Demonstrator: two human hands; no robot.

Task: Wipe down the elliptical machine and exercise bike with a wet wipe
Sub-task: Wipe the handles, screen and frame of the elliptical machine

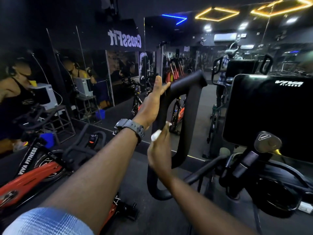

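The elliptical's black looped handle [191,99] rises in the middle of the view. My left hand [152,102], a dark watch on its wrist, grips the loop's left bar near the top, thumb pointing up. Lower down, my right hand [160,150] presses a white wet wipe [156,134] against that same bar, fingers wrapped round wipe and bar. The elliptical's black console [267,112] marked VIVA FITNESS stands to the right, with a knob [266,141] beneath it. A red and black exercise bike [33,172] sits low at the left.
A mirror wall [84,73] runs along the back and left, reflecting people, bikes and a small stand. More red bikes [177,112] show behind the handle. The elliptical's flywheel housing [274,195] fills the lower right. Dark rubber floor lies below.
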